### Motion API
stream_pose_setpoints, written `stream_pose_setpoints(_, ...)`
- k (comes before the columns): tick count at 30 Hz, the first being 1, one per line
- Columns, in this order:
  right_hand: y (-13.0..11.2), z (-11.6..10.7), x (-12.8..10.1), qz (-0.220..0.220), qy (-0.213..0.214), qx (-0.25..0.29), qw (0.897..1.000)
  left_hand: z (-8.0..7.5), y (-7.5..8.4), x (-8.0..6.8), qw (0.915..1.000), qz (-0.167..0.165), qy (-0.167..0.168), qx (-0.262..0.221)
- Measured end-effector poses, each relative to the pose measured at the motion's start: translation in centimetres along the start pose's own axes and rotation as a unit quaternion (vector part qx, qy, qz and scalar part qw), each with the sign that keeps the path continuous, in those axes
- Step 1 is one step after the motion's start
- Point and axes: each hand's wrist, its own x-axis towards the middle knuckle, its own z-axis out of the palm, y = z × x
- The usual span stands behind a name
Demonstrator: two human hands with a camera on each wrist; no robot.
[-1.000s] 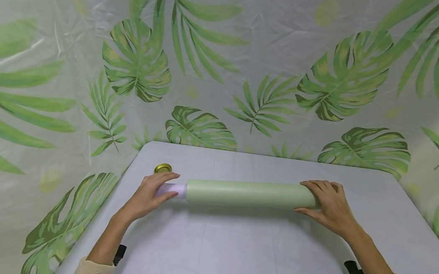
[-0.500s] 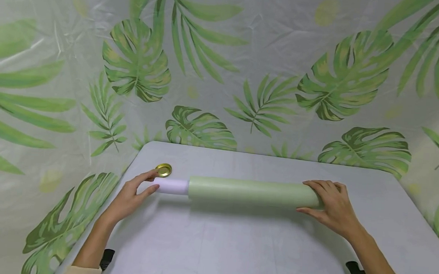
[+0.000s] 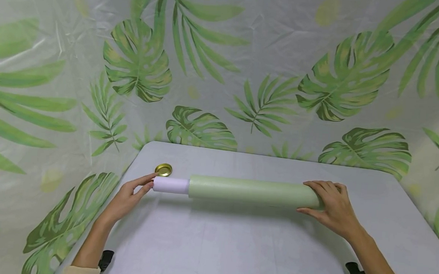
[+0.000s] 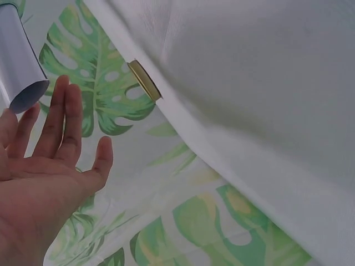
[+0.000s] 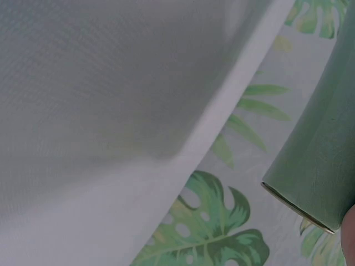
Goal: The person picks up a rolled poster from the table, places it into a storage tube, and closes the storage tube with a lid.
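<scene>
We have slid the white inner tube partway out of the long pale green paper roll lying across the grey table.

The pale green paper roll lies lengthwise across the middle of the grey table. Its white inner tube now juts from the roll's left end, further out than a second ago, when our left hand covered it. Our left hand has drawn back and loosened; its straight fingertips just meet the tube's open end, gripping nothing. Our right hand stays curved over the roll's right end, steadying it. A small round gold metal lid sits just behind the tube's end. We judge the core is working free. Leaf-printed plastic sheeting hangs behind.
</scene>
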Motion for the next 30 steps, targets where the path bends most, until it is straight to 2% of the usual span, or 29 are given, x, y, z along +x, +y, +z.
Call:
stream_pose_setpoints(14, -0.1, 0.1, -0.1, 0.003, -0.002, -0.004, 1.000, 0.3, 0.1, 0.1, 0.9999, -0.002, -0.005, 0.011)
stream_pose_setpoints(30, -0.2, 0.5, 0.1, 0.002, -0.003, -0.004, 1.000, 1.9, 0.5, 0.7, 0.9998, 0.014, -0.012, 0.001)
